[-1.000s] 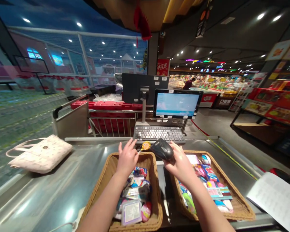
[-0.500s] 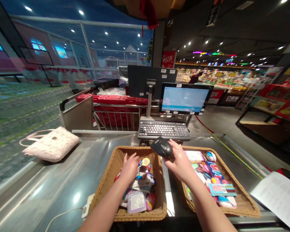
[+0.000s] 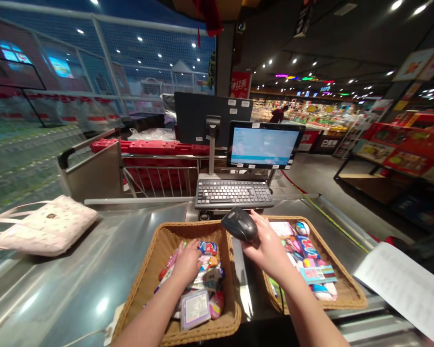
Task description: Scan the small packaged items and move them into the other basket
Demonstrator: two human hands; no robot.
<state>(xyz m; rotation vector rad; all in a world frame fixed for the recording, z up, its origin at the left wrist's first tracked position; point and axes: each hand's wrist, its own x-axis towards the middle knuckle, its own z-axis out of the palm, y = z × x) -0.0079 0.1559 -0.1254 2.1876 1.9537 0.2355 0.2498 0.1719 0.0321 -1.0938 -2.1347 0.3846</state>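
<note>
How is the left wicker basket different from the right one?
The left hand reaches into the left basket and its packets; above the right basket, at its inner edge, the right hand holds a black scanner. The left basket shows bare wicker along one side; small goods cover most of the right basket. Both are woven, on the steel counter.

In the lower middle of the frame only the two arms of the person showed. The left forearm [image 3: 155,313] and the right forearm [image 3: 305,311] were bare up to the bottom edge, with no cloth on them. The left hand [image 3: 187,260] and the right hand [image 3: 269,248] were bare too.
</note>
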